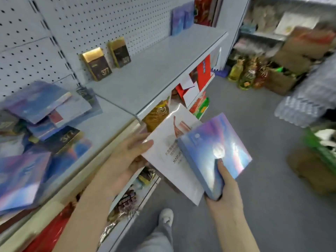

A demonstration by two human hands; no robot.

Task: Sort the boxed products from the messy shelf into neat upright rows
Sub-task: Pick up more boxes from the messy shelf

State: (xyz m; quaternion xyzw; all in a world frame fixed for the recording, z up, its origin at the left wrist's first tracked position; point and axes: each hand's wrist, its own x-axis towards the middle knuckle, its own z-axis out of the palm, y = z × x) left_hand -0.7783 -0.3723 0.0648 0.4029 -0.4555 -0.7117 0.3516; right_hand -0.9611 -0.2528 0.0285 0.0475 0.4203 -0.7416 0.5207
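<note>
My left hand grips the left edge of a flat white box held out in front of the shelf edge. My right hand grips an iridescent blue-purple box from below, thumb on its face; it overlaps the white box's right side. On the grey shelf two dark gold-edged boxes marked 377 stand upright against the pegboard. A jumbled pile of iridescent boxes and a dark 377 box lies at the left. Two more iridescent boxes stand at the shelf's far end.
Lower shelves hold red packages and wrapped goods. Down the aisle are oil bottles, cardboard cartons, a pack of water bottles and a green crate. My shoe stands on the grey floor.
</note>
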